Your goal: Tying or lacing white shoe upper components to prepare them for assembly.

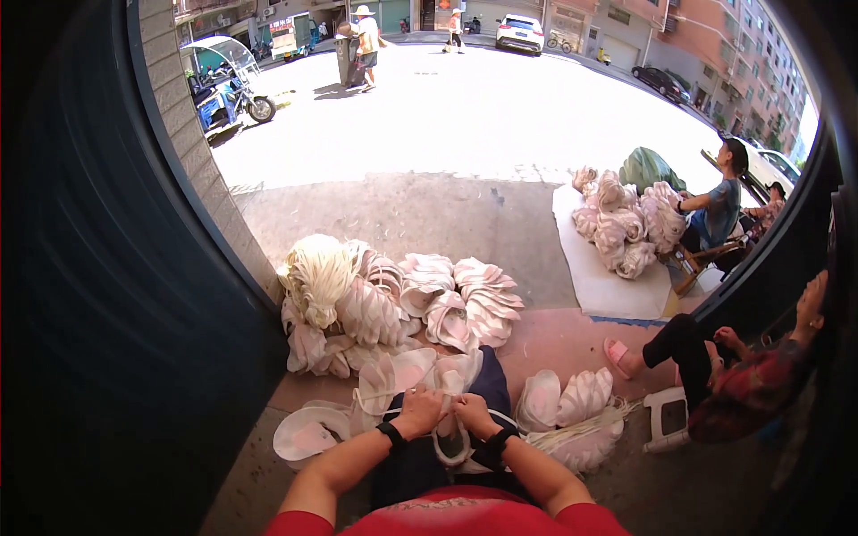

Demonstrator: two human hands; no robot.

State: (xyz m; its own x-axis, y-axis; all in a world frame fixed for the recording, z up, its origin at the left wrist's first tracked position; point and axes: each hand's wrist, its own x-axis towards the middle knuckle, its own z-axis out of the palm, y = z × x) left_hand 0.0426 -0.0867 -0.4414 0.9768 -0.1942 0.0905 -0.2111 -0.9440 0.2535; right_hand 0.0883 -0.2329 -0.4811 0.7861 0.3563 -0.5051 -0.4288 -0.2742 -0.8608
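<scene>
In the head view, the left hand [418,414] and right hand [474,416] are close together, low in the middle of the frame. Both pinch a thin white strap [507,419]. Pink and white stacks [487,304] sit above them. A white stool [666,422] stands at the lower right, near 1 seated person [746,393].

Bright sunlight whitens the street [429,125] beyond a pinkish floor [541,344]
</scene>
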